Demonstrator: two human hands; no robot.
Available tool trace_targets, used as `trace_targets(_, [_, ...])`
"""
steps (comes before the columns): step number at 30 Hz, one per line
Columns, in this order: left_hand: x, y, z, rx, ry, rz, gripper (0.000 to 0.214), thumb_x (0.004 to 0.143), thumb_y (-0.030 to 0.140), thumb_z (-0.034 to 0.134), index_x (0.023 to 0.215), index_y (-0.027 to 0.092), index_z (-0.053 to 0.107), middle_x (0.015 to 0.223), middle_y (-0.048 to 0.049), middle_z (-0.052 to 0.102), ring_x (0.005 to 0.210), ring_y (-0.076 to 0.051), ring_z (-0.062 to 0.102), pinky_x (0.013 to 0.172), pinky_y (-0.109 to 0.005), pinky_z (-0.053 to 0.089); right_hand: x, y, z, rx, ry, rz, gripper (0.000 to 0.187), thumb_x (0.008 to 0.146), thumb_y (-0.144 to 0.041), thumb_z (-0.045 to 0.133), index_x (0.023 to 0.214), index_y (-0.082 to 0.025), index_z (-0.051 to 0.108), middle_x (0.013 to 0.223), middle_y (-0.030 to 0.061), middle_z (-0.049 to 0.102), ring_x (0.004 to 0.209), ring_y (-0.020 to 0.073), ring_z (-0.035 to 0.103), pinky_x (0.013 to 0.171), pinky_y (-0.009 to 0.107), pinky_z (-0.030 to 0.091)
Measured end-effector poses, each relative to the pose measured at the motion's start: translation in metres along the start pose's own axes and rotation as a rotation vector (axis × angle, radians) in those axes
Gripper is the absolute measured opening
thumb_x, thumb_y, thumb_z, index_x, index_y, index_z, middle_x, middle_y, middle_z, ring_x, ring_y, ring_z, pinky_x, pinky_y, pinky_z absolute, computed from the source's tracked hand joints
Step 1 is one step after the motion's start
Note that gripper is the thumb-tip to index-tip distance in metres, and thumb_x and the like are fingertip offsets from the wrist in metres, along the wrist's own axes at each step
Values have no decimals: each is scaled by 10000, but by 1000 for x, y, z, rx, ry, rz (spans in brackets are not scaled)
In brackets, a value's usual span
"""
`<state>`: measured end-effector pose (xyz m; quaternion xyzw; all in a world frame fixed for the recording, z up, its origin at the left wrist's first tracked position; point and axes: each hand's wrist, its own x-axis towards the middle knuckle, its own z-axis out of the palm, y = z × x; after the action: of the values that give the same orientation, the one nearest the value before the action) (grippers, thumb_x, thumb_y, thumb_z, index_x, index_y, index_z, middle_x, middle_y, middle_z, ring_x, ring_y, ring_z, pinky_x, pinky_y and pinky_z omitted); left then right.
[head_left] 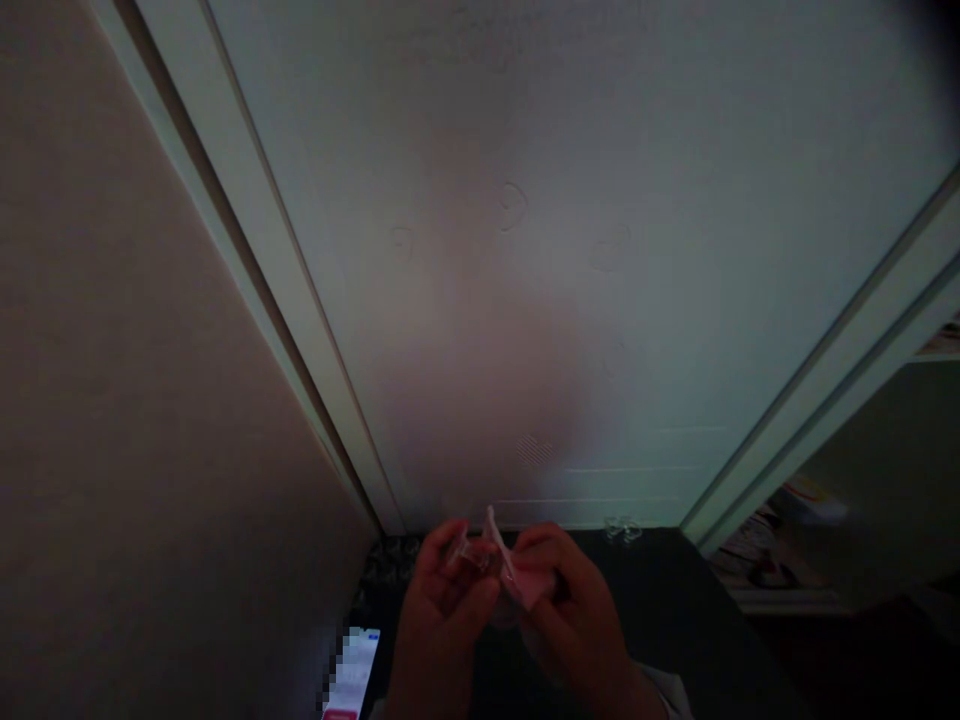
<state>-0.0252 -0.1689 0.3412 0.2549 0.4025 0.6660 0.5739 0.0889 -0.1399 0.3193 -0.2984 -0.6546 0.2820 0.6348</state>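
Observation:
Low in the head view, my left hand (452,610) and my right hand (574,600) are close together above a dark tabletop (675,620). A thin pinkish sheet (529,582) is pinched between the thumb and fingers of my right hand, its pale edge standing up towards the left hand. The fingers of my left hand curl round a small clear, shiny plastic piece (474,553). Its exact kind is too dim to make out. Whether the sheet and the clear piece are joined, I cannot tell.
A lit phone (352,675) lies at the lower left. Small clear pieces (622,528) rest at the table's back edge, and several more shiny ones (390,560) sit at the left. A pale panel (465,300) with faint heart shapes rises behind. Shelves (787,540) stand at right.

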Motion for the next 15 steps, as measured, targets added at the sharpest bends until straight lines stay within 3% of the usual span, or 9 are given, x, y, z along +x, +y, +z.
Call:
trace_targets(10, [-2,-8,-2,-52,-82,67,471,617,116,712,1040,222,534,813,-27,703,777,-177,656,694,-260,499,-1,-1,0,7,18,51,192,662,-59,525,740,-221,591,729,4,608,649,148,574,569,230,452])
trace_targets(15, [1,-4,-5,3,12,98,433,644,167,712,1043,215,552,896,-31,674,812,-171,645,707,-249,496,-3,0,0,-19,19,53,175,676,-64,541,741,-217,597,727,6,616,631,146,565,559,237,448])
